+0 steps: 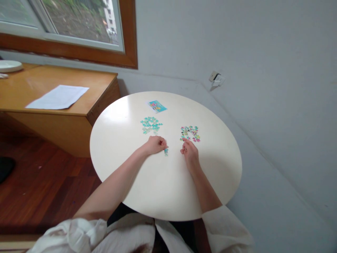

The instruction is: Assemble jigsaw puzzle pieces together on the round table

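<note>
A small puzzle strip (pixel 166 153) is lying just nearside of the left hand (pixel 156 144), whose fingertips are meeting at its far end, perhaps on a piece; I cannot tell. The right hand (pixel 191 153) is holding thumb and index finger apart, multicoloured pieces (pixel 195 133) lying just beyond. Teal pieces (pixel 151 121) are lying beyond the left hand, a picture card (pixel 157 106) farther.

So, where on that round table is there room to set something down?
Bare tabletop shows left of the green puzzle pieces, right of the multicoloured pieces, and between the forearms, this side of the small strip. It's crowded mid-table: left hand by the strip, right hand at the multicoloured pieces' near edge.
</note>
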`<action>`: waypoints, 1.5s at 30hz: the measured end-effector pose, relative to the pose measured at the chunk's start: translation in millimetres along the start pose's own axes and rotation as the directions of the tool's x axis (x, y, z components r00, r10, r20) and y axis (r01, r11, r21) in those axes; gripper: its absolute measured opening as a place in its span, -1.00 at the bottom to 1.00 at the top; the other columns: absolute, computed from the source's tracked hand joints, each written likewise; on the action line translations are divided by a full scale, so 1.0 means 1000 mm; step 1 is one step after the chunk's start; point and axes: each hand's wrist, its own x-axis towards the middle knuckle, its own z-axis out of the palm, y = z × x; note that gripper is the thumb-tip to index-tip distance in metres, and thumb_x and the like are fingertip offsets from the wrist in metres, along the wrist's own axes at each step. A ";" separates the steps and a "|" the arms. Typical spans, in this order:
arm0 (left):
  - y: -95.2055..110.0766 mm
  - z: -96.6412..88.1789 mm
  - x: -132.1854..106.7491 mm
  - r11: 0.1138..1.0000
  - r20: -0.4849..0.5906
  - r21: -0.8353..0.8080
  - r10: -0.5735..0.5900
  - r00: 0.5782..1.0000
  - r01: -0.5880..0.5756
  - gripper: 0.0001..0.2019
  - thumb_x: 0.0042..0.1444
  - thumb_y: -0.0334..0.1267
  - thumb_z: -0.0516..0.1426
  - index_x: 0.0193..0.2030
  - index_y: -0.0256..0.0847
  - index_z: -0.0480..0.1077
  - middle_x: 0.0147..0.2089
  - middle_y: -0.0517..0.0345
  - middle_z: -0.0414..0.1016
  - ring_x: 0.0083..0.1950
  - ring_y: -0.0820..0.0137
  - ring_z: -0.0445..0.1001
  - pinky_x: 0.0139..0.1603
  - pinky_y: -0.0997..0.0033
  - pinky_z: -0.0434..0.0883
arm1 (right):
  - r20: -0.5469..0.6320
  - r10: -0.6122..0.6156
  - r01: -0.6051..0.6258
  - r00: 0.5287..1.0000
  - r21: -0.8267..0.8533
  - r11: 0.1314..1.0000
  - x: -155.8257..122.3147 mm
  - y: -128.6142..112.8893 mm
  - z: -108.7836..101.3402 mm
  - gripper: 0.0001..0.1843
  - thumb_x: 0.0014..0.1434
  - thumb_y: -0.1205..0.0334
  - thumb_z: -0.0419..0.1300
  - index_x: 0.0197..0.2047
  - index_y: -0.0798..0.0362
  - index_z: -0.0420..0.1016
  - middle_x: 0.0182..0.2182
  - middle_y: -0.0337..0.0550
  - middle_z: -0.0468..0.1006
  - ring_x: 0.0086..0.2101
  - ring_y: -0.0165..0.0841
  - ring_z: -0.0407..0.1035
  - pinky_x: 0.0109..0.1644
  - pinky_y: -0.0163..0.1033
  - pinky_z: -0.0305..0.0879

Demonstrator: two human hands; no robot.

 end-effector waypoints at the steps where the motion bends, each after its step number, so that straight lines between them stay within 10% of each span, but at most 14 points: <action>1: 0.000 0.000 0.000 1.000 -0.003 -0.001 -0.002 1.000 0.002 -0.79 -0.02 -0.18 0.08 -0.57 -0.24 0.38 -0.61 0.30 0.30 -0.52 0.52 0.20 -0.40 0.51 0.16 | -0.020 0.042 -0.040 0.999 0.099 0.994 0.003 0.001 -0.001 -0.67 -0.14 0.17 0.16 -0.26 0.11 0.45 -0.57 -0.35 0.29 -0.59 -0.54 0.15 -0.54 -0.38 0.15; 8: -0.002 0.001 0.002 1.000 -0.011 -0.003 -0.005 1.000 0.005 -0.75 0.00 -0.20 0.03 -0.61 -0.25 0.36 -0.64 0.29 0.23 -0.54 0.51 0.14 -0.44 0.49 0.13 | 0.003 0.209 -0.198 0.978 0.345 0.917 0.006 0.004 -0.005 -0.76 -0.13 0.38 0.16 -0.29 0.15 0.46 -0.40 -0.11 0.51 -0.23 -0.32 0.44 0.07 -0.06 0.34; 15: -0.007 0.003 0.003 1.000 0.001 -0.006 -0.005 1.000 0.005 -0.75 0.00 -0.20 0.01 -0.57 -0.25 0.39 -0.63 0.28 0.24 -0.53 0.49 0.16 -0.44 0.49 0.13 | 0.061 0.219 -0.226 0.974 0.373 0.900 0.001 0.000 0.000 -0.78 -0.14 0.48 0.15 -0.34 0.15 0.45 -0.38 -0.07 0.56 -0.21 -0.29 0.48 0.19 -0.02 0.24; 34: -0.005 0.001 0.002 1.000 0.003 0.002 0.001 1.000 -0.001 -0.76 0.01 -0.23 0.01 -0.57 -0.24 0.39 -0.59 0.26 0.30 -0.50 0.49 0.20 -0.41 0.49 0.14 | 0.033 0.135 -0.139 0.990 0.276 0.951 -0.001 0.002 -0.004 -0.58 -0.20 0.23 0.37 -0.20 0.15 0.49 -0.45 -0.15 0.58 -0.33 -0.28 0.52 0.01 0.06 0.41; 45: -0.004 0.001 0.002 1.000 -0.004 0.009 -0.003 1.000 0.003 -0.76 0.01 -0.25 0.01 -0.62 -0.24 0.31 -0.63 0.29 0.22 -0.53 0.51 0.15 -0.41 0.50 0.12 | 0.013 -0.057 0.058 0.998 -0.204 0.977 -0.006 0.003 0.000 -0.73 -0.12 0.10 0.23 -0.38 0.12 0.51 -0.56 -0.16 0.56 -0.55 -0.35 0.45 -0.48 -0.25 0.39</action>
